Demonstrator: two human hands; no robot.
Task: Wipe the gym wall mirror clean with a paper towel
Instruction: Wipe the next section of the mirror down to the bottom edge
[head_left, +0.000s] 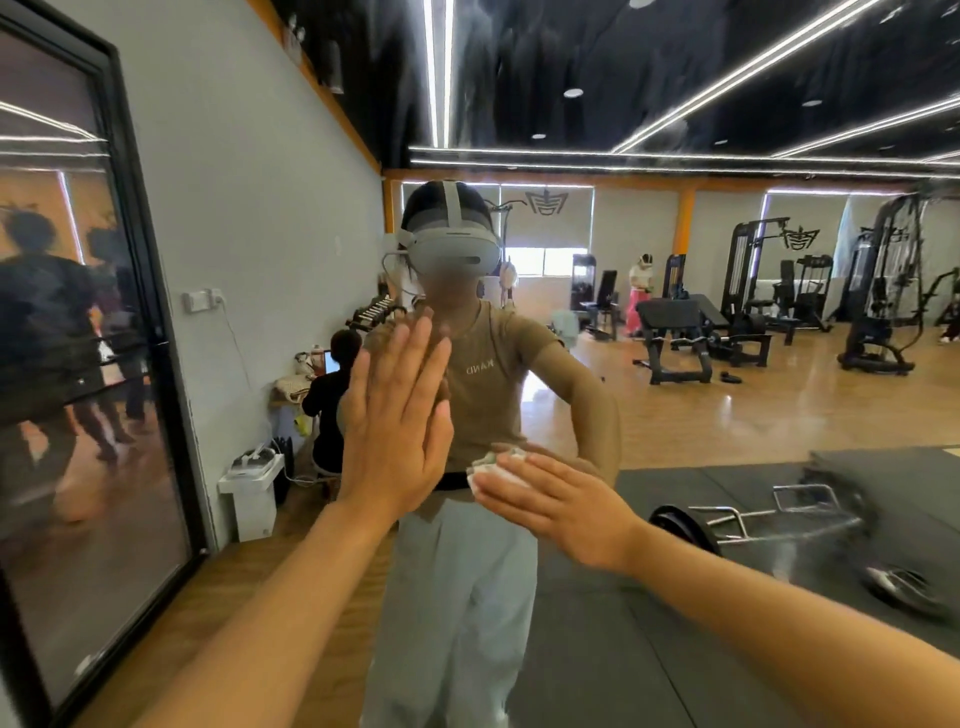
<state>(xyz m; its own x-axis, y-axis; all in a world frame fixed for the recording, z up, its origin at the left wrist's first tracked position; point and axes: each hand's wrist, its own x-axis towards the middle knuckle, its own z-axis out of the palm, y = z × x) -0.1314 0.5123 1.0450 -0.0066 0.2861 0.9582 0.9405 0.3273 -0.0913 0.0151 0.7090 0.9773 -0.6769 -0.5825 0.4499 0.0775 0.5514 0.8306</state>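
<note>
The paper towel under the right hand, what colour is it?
White paper towel, best seen in the head view.

The room is evenly bright, lit mainly by long white LED ceiling strips (769, 62) and small round downlights (573, 92) that repeat as streaks on the glossy black ceiling. Daylight comes through a window (540, 260) in the reflected far wall — it is blown out to white. The wooden floor (753, 410) carries soft glare patches. Shadows are faint. Smears haze the mirror (779, 312) at the right, around the reflected barbell (779, 514). Wide-angle distortion bends the black-framed panel (130, 260) at left, where reflected figures are blurred.
</note>
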